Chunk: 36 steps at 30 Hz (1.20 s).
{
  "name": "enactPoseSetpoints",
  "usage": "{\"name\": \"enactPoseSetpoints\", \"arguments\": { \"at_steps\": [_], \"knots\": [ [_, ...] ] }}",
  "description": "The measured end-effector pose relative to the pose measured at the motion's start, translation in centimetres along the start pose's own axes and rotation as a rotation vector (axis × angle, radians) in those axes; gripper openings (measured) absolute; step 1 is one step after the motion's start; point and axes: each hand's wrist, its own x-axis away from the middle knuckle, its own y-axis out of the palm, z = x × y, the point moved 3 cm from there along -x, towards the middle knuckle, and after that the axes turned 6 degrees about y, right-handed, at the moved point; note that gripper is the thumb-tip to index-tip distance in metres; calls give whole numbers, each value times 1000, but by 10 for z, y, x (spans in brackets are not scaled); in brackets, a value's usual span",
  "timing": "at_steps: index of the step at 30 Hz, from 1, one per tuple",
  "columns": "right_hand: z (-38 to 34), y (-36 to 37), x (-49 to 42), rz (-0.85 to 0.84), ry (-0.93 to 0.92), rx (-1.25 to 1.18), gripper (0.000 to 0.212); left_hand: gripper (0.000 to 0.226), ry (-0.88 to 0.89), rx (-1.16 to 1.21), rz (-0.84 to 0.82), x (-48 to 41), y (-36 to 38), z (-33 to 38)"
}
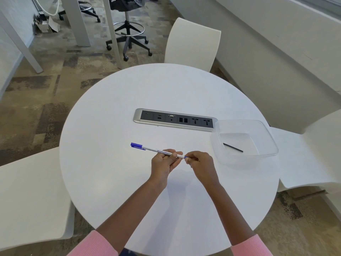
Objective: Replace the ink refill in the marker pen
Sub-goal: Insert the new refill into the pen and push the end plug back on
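Observation:
A white marker pen [153, 149] with a blue cap at its left end is held level above the round white table [114, 111]. My left hand [164, 162] grips the barrel near its right half. My right hand [200, 162] pinches the small blue piece at the pen's right end. A thin black refill stick [232, 147] lies alone in a clear plastic tray [265, 133] to the right of my hands.
A silver socket strip [137, 117] is set into the table's middle, just left of the tray. White chairs stand at the far side [193, 43], the left [31, 196] and the right [310, 154]. A black office stool [129, 34] stands beyond on the carpet.

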Motion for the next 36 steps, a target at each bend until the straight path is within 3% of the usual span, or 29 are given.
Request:
{"name": "enactPoseSetpoints", "arguments": {
  "at_steps": [6,11,16,21,26,29,33,36],
  "knots": [
    [6,4,7,70,-74,-33,12,10,-35,65,35,0,-6,2],
    [6,6,7,117,-258,199,11,9,-57,74,40,0,-6,2],
    [6,6,8,166,-351,329,22,10,-45,43,11,2,-3,1],
    [4,3,5,16,-203,259,18,13,-32,-21,-32,2,-2,4],
    [9,-1,0,-134,68,-98,29,15,-19,-62,-61,2,-2,4],
    [10,-2,0,-198,126,-219,28,14,-15,-41,-59,2,-1,4],
    [11,1,4,8,21,-215,12,12,-25,43,-46,1,1,6],
    [10,2,8,141,-70,-251,16,11,-44,86,-21,2,1,7]
  ]
}}
